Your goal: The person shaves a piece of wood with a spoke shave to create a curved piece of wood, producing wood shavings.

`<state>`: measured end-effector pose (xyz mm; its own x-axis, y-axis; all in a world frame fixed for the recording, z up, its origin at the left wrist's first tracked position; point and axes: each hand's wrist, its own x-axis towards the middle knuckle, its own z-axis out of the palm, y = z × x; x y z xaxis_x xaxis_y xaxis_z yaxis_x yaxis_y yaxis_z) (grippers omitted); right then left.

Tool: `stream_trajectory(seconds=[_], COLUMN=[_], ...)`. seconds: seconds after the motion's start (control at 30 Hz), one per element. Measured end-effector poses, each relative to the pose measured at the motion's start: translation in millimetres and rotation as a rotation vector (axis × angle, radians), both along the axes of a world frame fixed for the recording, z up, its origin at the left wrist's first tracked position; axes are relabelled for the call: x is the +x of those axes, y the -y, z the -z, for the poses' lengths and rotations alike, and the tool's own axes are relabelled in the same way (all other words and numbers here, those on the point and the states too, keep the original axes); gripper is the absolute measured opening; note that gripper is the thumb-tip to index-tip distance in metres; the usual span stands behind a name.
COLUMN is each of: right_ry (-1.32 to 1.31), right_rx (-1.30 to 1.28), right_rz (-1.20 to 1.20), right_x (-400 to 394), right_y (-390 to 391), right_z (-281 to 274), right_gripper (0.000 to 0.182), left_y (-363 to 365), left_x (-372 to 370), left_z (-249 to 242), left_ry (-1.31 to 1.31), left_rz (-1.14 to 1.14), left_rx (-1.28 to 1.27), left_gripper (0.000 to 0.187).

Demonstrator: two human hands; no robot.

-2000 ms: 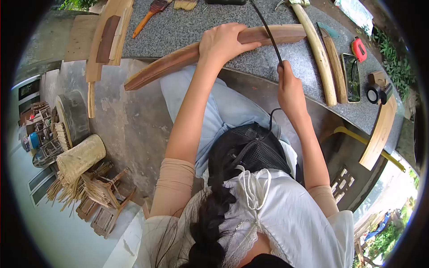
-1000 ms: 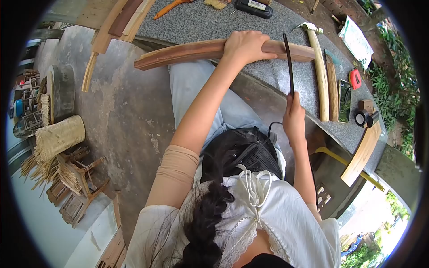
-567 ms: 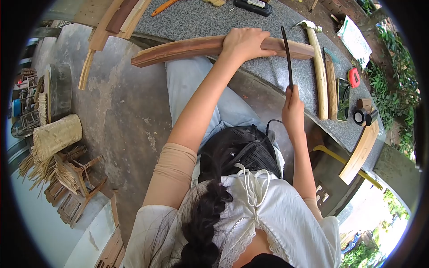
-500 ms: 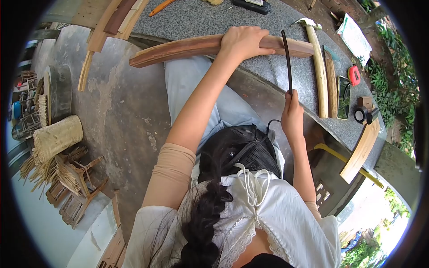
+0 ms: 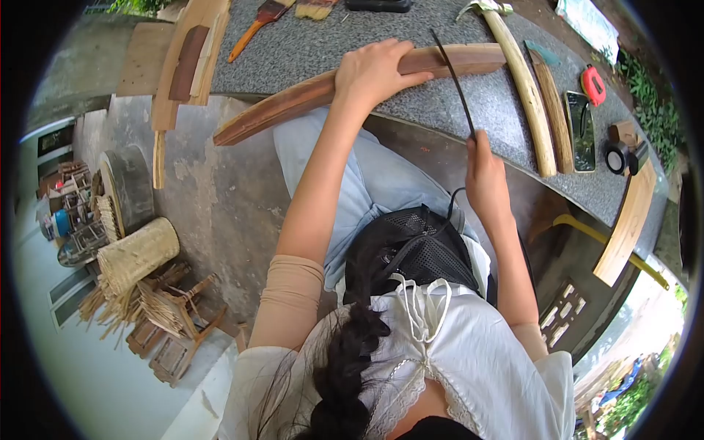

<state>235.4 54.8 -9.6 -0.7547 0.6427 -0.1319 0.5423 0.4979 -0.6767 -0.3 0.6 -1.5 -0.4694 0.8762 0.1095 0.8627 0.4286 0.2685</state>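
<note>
A long curved piece of reddish-brown wood point(image 5: 293, 104) lies partly on the grey stone table, its left end jutting out past the edge over my lap. My left hand point(image 5: 372, 72) grips it near the middle, fingers over the top and thumb stretched along the near side. In my right hand point(image 5: 487, 174) is the lower end of a thin dark metal strip point(image 5: 456, 82), like a narrow file or saw blade. The strip points up and crosses over the wood, right of my left hand. Its held end is hidden in my fist.
On the stone table point(image 5: 301, 45) lie a hammer point(image 5: 521, 88), a wooden-handled tool point(image 5: 555, 117), a phone point(image 5: 579, 136), a red tape measure point(image 5: 592, 85), black tape point(image 5: 616, 158) and a paintbrush point(image 5: 257, 28). A pale board point(image 5: 625, 224) overhangs at right; wood strips point(image 5: 167, 110) jut out at left.
The strip's tip has swung leftward and now leans across the wood. My left hand and the wood sit further left in view, and the camera view has shifted.
</note>
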Motion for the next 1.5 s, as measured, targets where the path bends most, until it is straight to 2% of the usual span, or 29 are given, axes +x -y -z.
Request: stream_trajectory(seconds=[0.1, 0.37, 0.6, 0.8, 0.93, 1.0, 1.2, 1.3, 1.33, 1.43, 1.5], right_ry=[-0.042, -0.056, -0.081, -0.028, -0.062, -0.124, 0.024, 0.012, -0.058, -0.033, -0.014], right_rx=[-0.012, -0.064, -0.034, -0.079, -0.083, -0.008, -0.045, -0.091, -0.011, 0.011, 0.012], right_rz=[-0.032, 0.014, 0.007, 0.041, 0.012, 0.011, 0.065, 0.057, 0.021, -0.013, -0.012], right_x=[-37.8, -0.9, -44.0, -1.6, -38.3, -48.9, -1.1, -20.1, -28.5, -41.6, -23.1], right_y=[-17.7, -0.1, -16.1, 2.2, -11.7, -15.6, 4.2, -4.1, -9.5, -17.0, -7.5], right_z=[-6.3, -2.4, -4.2, -1.0, -5.8, -3.3, 1.9, -4.4, 0.0, -8.6, -1.5], right_gripper=[0.019, 0.014, 0.015, 0.015, 0.015, 0.014, 0.014, 0.014, 0.014, 0.014, 0.015], left_y=[-0.2, -1.1, -0.2, -1.0, 0.5, 0.0, -0.4, 0.0, 0.3, 0.8, 1.3], left_x=[0.9, 1.9, 1.7, 1.6, 1.2, 0.7, 1.1, 0.7, -0.3, -1.3, -2.3], left_z=[-5.0, -3.8, -5.8, -5.2, -2.0, -2.5, -0.5, -3.3, 0.4, 2.5, 3.4], left_ry=[0.006, -0.001, 0.005, 0.005, -0.01, -0.012, 0.009, -0.009, 0.006, 0.001, -0.006], left_rz=[-0.01, -0.021, -0.021, -0.017, -0.014, -0.017, -0.032, -0.045, -0.041, -0.033, -0.036], left_rx=[-0.032, -0.027, -0.02, -0.041, -0.01, -0.024, 0.009, 0.001, 0.028, 0.043, 0.047], left_gripper=[0.06, 0.061, 0.061, 0.061, 0.06, 0.061, 0.062, 0.061, 0.059, 0.057, 0.056])
